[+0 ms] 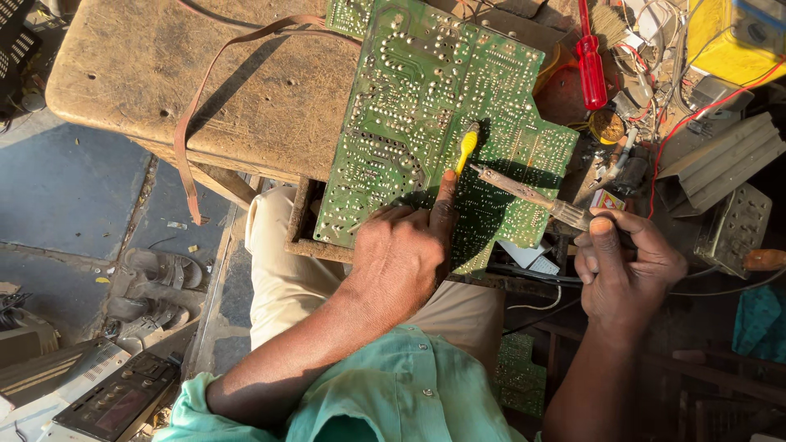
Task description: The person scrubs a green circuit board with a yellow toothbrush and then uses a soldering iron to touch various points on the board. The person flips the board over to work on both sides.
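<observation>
A: Where was the circuit board (426,106) at this entry?

B: Centre of the frame, solder side up, lying across the edge of the worn wooden table (246,90) and overhanging the person's lap. The left hand (401,258) was closed on a yellow-handled tool (467,146), forefinger stretched along it, its tip on the board's middle.

A: And the other hand?

B: The right hand (626,266), at right of centre, was gripping a soldering iron (524,193), shaft slanting up-left so the tip sat just beside the yellow tool.

A: How should the step be worked?

B: My judgement: brace the left palm on the board, keep the iron on one joint only, and lift with the yellow tool once the solder flows. Lingering could lift the pad.

A: Surroundings?

B: A red screwdriver (591,69) lay at upper right among loose wires; a brown strap (196,123) looped at upper left.
</observation>
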